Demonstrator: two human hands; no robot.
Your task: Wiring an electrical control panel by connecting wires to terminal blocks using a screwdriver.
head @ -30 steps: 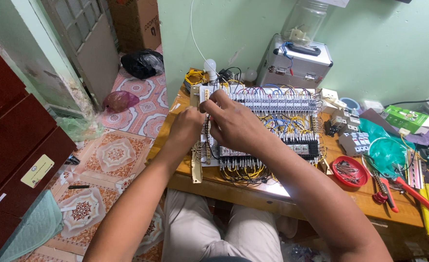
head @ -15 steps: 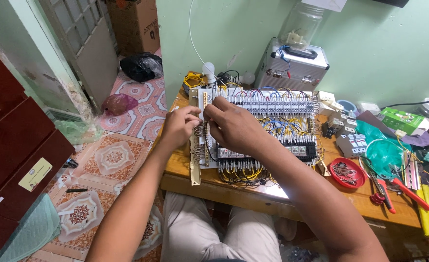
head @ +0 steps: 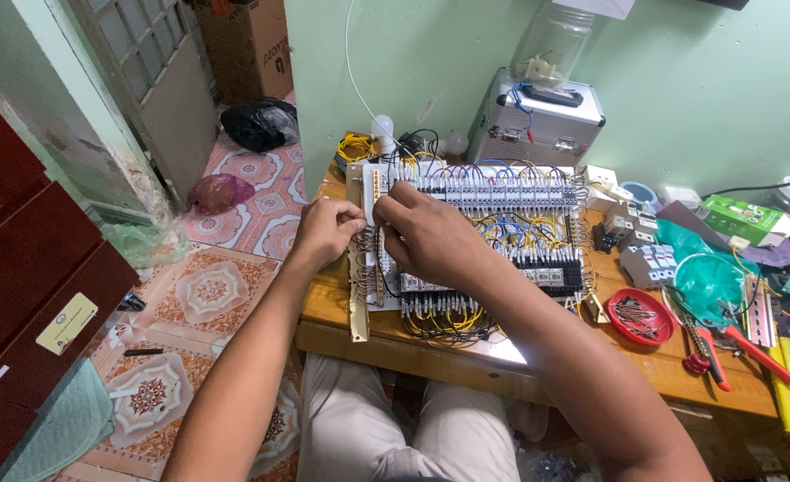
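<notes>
A white electrical panel (head: 502, 232) with rows of terminal blocks and many yellow, blue and black wires lies on the wooden table (head: 591, 357). A brass terminal bar (head: 357, 295) runs down its left edge. My left hand (head: 326, 229) is closed in a pinch at that left edge. My right hand (head: 422, 236) rests over the panel's upper left part, fingertips pinched close to the left hand's. Whatever small part or wire sits between the fingers is hidden by them.
A red dish of screws (head: 640, 316), red-handled pliers (head: 725, 335), circuit breakers (head: 647, 263) and a green bag (head: 707, 277) lie to the right. A silver case (head: 538, 125) stands behind the panel. Tiled floor (head: 207, 295) and a dark red cabinet (head: 29, 268) are on the left.
Both hands stay at the panel's upper left corner. The fingertips have shifted slightly and drawn closer together. The camera view has moved a little.
</notes>
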